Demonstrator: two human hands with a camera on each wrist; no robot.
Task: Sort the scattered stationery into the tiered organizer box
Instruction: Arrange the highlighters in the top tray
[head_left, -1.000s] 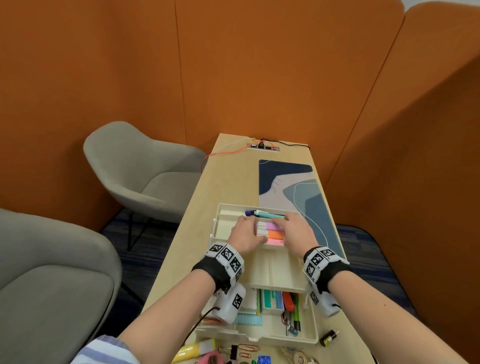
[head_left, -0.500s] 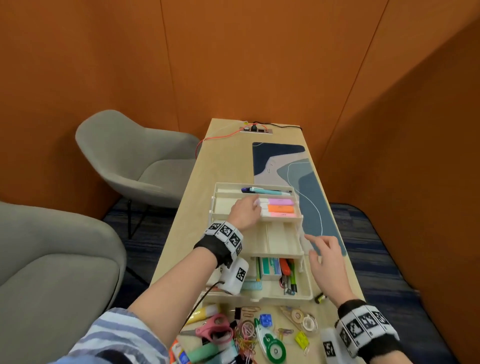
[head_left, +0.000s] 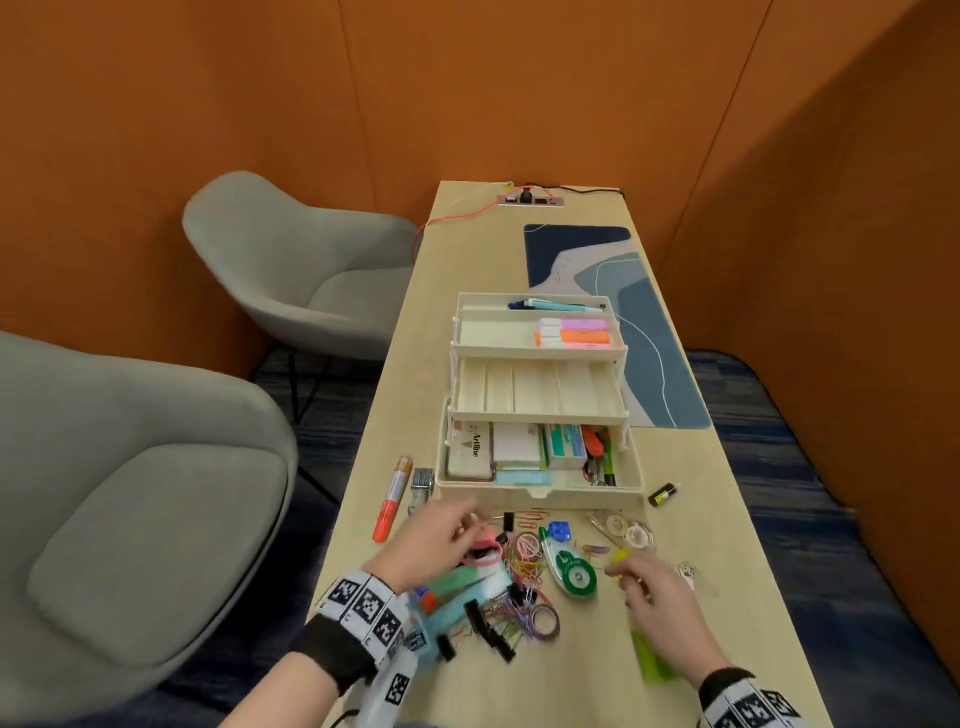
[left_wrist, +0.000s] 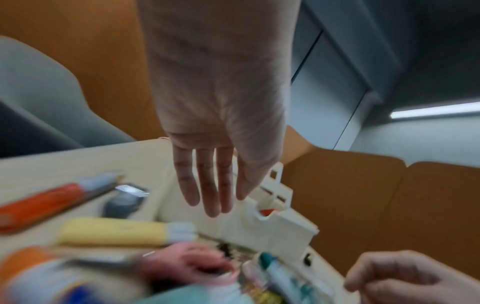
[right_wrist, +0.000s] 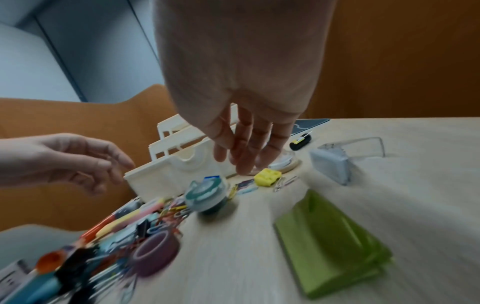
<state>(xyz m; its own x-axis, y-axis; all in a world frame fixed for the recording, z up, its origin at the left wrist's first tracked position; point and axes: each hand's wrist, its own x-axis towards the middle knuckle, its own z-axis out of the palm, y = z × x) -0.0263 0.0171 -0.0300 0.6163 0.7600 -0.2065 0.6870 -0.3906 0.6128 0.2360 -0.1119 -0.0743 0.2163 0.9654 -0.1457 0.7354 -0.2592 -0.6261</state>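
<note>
The cream tiered organizer box (head_left: 540, 496) stands open mid-table. Its top tier holds pens (head_left: 553, 305) and highlighters (head_left: 574, 332); the bottom holds boxes and pens. Scattered stationery lies in front of it: pink scissors (head_left: 485, 552), a green correction tape (head_left: 571, 571), paper clips (head_left: 522, 564), a purple tape ring (head_left: 543, 621) and black binder clips (head_left: 483, 623). My left hand (head_left: 465, 527) hovers over the scissors, fingers straight (left_wrist: 210, 191), holding nothing. My right hand (head_left: 621, 571) reaches down with loose fingers (right_wrist: 244, 160) beside a yellow eraser (right_wrist: 267, 176). It holds nothing.
An orange marker (head_left: 392, 496) and a small metal stapler (head_left: 422, 486) lie left of the box. Clear tape rolls (head_left: 626, 532), a black cylinder (head_left: 664, 493) and a green sticky pad (right_wrist: 330, 242) lie to the right. A blue mat (head_left: 644, 322) lies behind, grey chairs (head_left: 291, 270) on the left.
Both hands left the highlighters in the top tier and came back toward me to the pile in front of the box; the right hand drew back first, then the left.
</note>
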